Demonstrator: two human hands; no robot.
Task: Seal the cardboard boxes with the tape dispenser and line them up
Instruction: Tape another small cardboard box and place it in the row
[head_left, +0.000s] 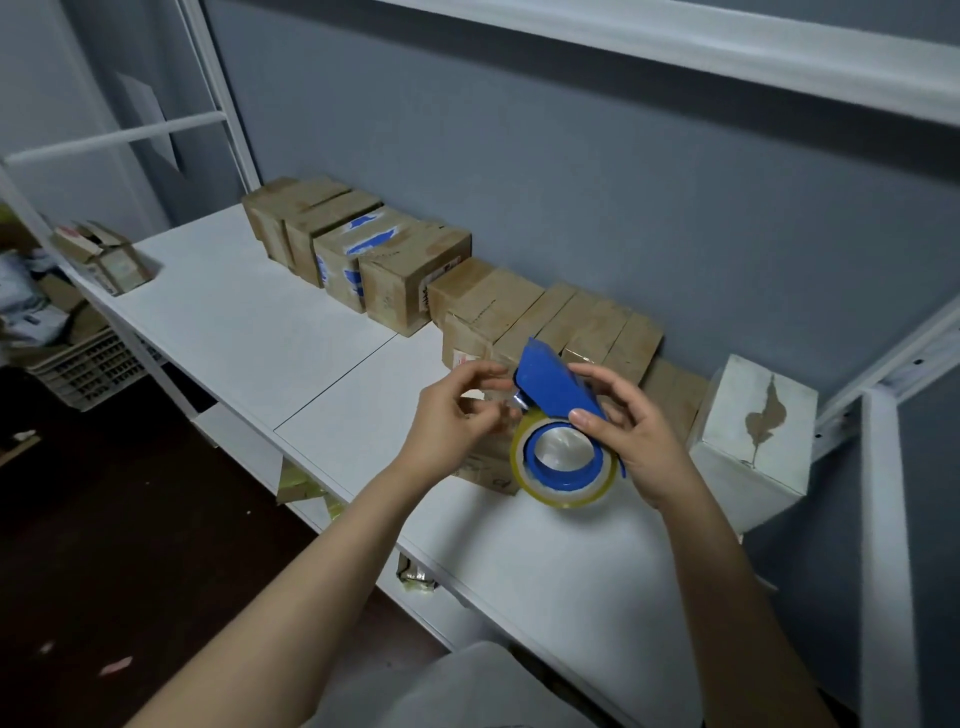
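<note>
My right hand (631, 431) grips a blue tape dispenser (558, 387) with a clear tape roll (563, 460), held above the white shelf (311, 332). My left hand (457, 410) pinches the loose clear tape end at the dispenser's mouth. Below the hands sits a small cardboard box (485, 467), mostly hidden behind them. Several brown cardboard boxes (415, 275) stand in a row along the grey wall, from the far left to behind the dispenser.
A white box with a torn brown patch (753, 441) stands at the row's right end by the rack post. An open cardboard box (101, 257) sits at the shelf's far left edge. A plastic crate (88, 366) lies on the floor at left.
</note>
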